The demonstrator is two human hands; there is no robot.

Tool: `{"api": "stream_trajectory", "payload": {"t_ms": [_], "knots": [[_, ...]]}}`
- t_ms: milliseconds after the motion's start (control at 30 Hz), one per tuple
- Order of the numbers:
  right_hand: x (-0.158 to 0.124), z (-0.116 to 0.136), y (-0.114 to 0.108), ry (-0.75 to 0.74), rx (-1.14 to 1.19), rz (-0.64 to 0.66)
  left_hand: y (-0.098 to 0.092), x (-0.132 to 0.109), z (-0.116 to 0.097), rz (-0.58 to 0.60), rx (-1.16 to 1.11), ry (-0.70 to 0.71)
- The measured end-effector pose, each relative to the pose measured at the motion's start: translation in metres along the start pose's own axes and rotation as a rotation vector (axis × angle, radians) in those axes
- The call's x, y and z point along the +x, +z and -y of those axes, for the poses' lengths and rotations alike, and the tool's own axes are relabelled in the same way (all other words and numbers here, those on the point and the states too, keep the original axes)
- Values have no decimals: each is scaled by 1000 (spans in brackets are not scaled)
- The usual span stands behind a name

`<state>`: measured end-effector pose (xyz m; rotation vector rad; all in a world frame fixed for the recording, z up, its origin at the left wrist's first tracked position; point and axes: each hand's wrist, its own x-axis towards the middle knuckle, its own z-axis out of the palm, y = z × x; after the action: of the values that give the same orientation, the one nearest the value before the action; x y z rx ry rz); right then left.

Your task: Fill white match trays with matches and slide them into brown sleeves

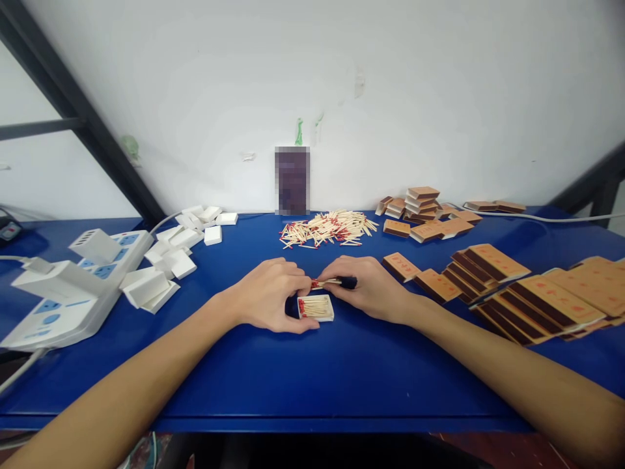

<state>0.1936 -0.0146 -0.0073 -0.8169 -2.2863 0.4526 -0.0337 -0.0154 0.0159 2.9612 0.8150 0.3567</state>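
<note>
On the blue table in front of me lies a small white matchbox tray with a layer of red-headed matches in it. My left hand curls around its left end, thumb at the near edge and fingers by the far side. Just beyond the tray my right hand is closed in a pinch on a few matches. Their red heads point left, close to my left fingertips. A dark patch beside the right fingers cannot be made out clearly. Behind both hands spreads a heap of loose matches.
White inner trays lie piled at the left beside a power strip with plugged-in chargers. At the right are brown matchbox sleeves, stacked and scattered, with more sleeves near the wall. A pixelated dark rectangle stands against the wall.
</note>
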Motion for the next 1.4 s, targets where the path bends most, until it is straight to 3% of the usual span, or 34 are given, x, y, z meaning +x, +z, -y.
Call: {"api": "stream_trajectory", "payload": {"t_ms": [167, 300, 433, 567, 833, 1033, 1200, 1400], "knots": [[1, 6, -12, 15, 62, -36, 2, 0, 5, -13, -53, -28], [0, 19, -21, 34, 148, 98, 2, 0, 5, -16, -95, -39], [-1, 26, -14, -82, 75, 197, 4, 0, 4, -23, -108, -38], [-1, 29, -2, -148, -9, 207, 6, 0, 2, -29, -136, -11], [-2, 32, -2, -125, 94, 183, 6, 1, 2, -41, -140, 3], [-3, 30, -22, -59, 32, 120, 4, 0, 1, -18, -70, 8], [-2, 27, -36, 25, -131, 251, 0, 1, -2, -46, -51, 32], [-1, 28, -34, 60, -129, 352, -2, 1, -7, -18, -118, 58]]}}
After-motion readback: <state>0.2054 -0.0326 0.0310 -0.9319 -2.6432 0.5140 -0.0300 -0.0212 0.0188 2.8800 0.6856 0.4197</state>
